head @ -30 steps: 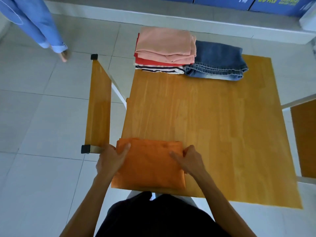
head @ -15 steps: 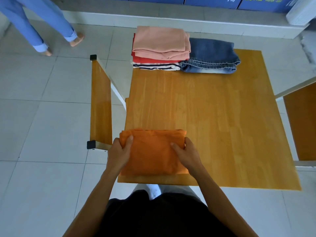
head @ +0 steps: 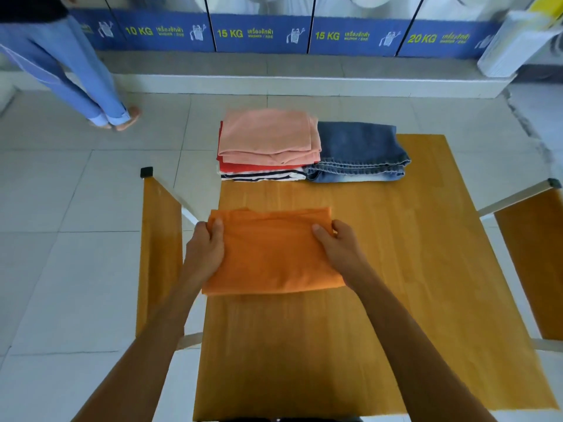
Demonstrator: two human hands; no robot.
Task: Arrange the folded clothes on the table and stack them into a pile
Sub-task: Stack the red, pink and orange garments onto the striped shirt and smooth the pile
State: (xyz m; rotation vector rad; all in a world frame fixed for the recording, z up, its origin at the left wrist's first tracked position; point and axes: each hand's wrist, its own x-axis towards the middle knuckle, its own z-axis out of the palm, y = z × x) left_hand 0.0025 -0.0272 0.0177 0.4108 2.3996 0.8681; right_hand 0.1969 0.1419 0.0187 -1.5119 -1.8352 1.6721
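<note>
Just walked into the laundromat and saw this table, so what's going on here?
A person is stacking folded laundry. The left hand and right hand grip the sides of a folded orange garment over the wooden table. At the far edge sits a pile topped by a peach garment, above red and striped pieces, with folded jeans beside it.
</note>
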